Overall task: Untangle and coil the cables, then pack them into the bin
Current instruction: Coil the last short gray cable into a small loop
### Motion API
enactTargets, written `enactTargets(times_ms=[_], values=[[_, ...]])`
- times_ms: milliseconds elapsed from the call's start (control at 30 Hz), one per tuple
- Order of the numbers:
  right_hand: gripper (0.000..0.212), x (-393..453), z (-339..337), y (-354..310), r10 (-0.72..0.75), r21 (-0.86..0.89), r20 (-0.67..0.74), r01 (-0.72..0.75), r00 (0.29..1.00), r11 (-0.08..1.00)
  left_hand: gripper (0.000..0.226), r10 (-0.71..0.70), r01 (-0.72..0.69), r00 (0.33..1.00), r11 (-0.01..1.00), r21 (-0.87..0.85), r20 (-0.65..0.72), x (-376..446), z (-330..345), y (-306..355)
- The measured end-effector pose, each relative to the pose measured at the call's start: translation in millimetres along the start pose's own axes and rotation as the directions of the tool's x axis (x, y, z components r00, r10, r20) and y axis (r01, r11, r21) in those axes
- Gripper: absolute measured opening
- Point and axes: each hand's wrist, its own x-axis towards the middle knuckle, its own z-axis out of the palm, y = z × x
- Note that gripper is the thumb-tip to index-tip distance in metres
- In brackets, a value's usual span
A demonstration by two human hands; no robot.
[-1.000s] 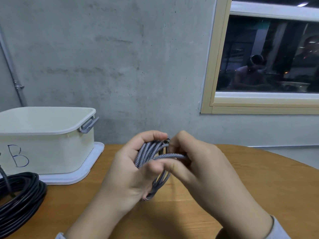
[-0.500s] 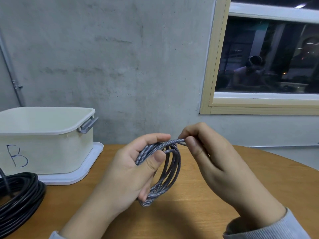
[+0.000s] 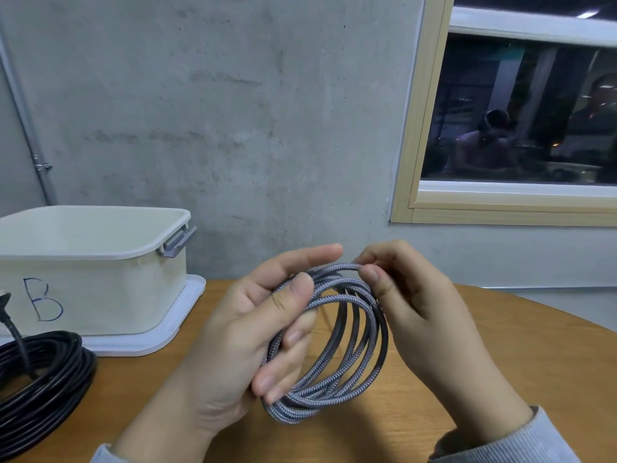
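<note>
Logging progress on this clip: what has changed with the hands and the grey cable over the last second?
The right hand drew away from the left hand and now pinches the top strand, so the grey braided cable, bunched between both hands a second ago, has opened into round loops. The left hand kept its grip on the coil's side. The black cable, the white bin and the table stayed put.

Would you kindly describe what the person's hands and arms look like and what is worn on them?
Both hands are bare: the left hand and right hand show no gloves, and no rings or watch are visible. Each wrist emerges from a light grey, finely ribbed knit sleeve; the right sleeve shows its cuff clearly, while only an edge of the left sleeve is in view.
</note>
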Motion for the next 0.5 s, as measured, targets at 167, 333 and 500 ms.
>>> enactTargets(times_ms=[167,333,500], values=[[0.012,-1.1,-2.0,9.9,0.08,-0.025,0.053,-0.079,0.995,0.997,0.027,0.164,-0.188,0.961,0.978,-0.093,-0.225,4.8,3.0,6.7],[0.032,-2.1,-9.7,26.1,0.153,-0.187,0.059,-0.14,0.986,0.972,0.021,0.268,-0.344,0.787,0.938,-0.035,-0.555,6.7,-6.3,19.5],[0.021,-4.3,-8.3,28.4,0.258,-0.369,-0.035,-0.252,0.966,0.895,0.018,0.277,-0.351,0.693,0.936,0.025,-0.666,10.4,-12.0,13.2]])
